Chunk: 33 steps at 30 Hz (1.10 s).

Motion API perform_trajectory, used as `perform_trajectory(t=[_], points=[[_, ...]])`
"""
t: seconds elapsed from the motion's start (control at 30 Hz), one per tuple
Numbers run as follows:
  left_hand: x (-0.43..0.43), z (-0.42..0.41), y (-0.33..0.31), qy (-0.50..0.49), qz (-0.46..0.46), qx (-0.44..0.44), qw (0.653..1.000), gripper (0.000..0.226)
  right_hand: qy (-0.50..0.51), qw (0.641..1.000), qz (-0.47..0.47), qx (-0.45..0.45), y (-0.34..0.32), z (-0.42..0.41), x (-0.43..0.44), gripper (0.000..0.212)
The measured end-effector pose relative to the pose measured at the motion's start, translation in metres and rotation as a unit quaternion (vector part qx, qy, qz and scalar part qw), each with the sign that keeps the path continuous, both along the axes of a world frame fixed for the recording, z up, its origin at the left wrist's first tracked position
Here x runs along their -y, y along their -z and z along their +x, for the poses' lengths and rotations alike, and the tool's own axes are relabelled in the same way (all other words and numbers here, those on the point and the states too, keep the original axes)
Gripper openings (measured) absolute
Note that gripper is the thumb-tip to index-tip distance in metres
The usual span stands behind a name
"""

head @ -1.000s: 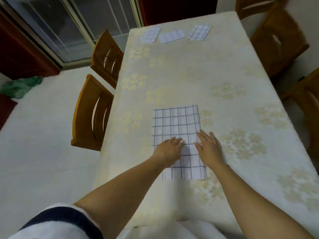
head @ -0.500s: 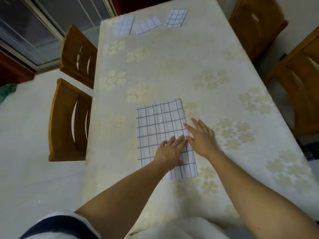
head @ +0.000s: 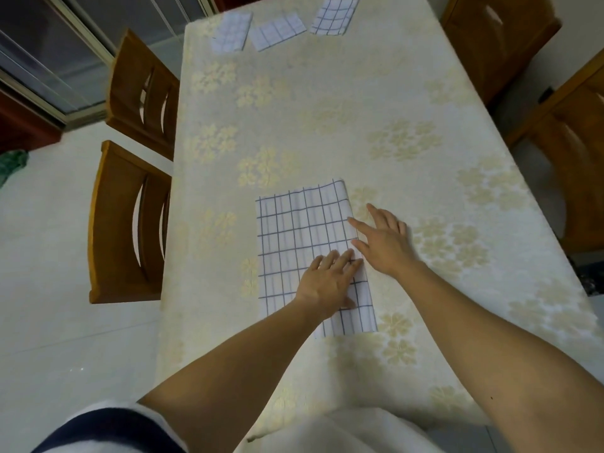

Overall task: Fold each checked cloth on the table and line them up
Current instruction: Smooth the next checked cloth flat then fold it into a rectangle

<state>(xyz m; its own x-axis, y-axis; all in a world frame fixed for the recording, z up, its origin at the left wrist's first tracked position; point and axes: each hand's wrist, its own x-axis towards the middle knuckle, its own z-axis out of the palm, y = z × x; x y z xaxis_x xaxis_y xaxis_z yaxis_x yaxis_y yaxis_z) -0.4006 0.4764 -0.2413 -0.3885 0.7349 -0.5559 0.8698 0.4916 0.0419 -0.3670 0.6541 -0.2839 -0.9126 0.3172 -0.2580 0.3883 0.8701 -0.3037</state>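
Presses the left hand (head: 330, 282) flat, fingers straight, on the checked cloth (head: 294, 243) near its 4 o'clock corner. Rests the right hand (head: 382, 243) open at the cloth's 3 o'clock edge, fingertips touching it, palm on the table (head: 327, 125). Cloth toward the table's 6 o'clock end; three folded cloths (head: 278, 30) side by side at 12 o'clock.

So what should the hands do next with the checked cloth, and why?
Probably fold it in half, short end over short end. The checked cloth lies as a long strip with the left hand and right hand flat by its right edge, and the three folded cloths at the far end of the table look squarer.
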Motion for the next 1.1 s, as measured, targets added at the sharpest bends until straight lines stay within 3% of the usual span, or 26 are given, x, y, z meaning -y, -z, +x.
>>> perform_trajectory(t=[0.57,1.1], points=[[-0.013,0.000,0.005,0.013,-0.019,0.042,0.999,0.095,-0.014,0.998,0.015,0.066,-0.008,-0.080,-0.043,0.058],[0.009,0.061,0.007,0.031,-0.008,0.059,0.998,0.074,0.024,0.995,-0.008,0.099,-0.016,-0.096,-0.037,0.061]])
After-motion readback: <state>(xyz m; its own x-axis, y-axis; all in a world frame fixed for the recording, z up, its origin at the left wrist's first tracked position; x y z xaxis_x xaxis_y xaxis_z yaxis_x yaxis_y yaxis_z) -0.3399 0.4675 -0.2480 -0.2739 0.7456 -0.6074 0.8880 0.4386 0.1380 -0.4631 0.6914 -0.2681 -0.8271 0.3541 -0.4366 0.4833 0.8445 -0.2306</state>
